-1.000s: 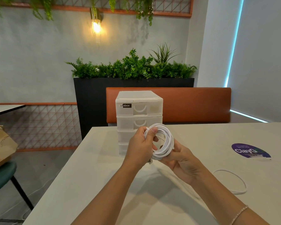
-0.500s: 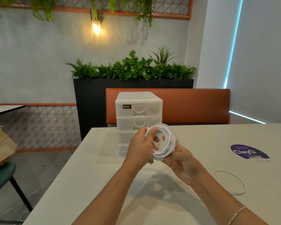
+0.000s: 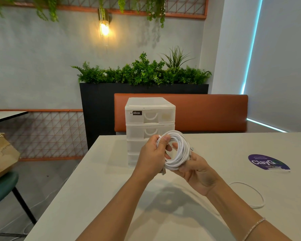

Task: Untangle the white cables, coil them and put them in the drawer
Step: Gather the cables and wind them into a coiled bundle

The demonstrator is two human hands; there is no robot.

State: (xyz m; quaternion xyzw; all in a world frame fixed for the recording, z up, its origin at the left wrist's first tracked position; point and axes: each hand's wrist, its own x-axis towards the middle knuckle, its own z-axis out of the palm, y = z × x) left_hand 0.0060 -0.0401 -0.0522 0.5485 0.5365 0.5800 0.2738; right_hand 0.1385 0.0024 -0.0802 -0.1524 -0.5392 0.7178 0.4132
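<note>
The left hand (image 3: 150,154) and right hand (image 3: 197,171) are wrapped round the coiled white cable (image 3: 178,150), held above the worktop (image 3: 111,197) near the drawer unit (image 3: 149,119) at its far edge.

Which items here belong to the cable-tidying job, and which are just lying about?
Job: coiled white cable, gripped by left hand and right hand; loose white cable on table; drawer unit, drawers closed.

Lying about: purple sticker; cardboard box; green chair.
</note>
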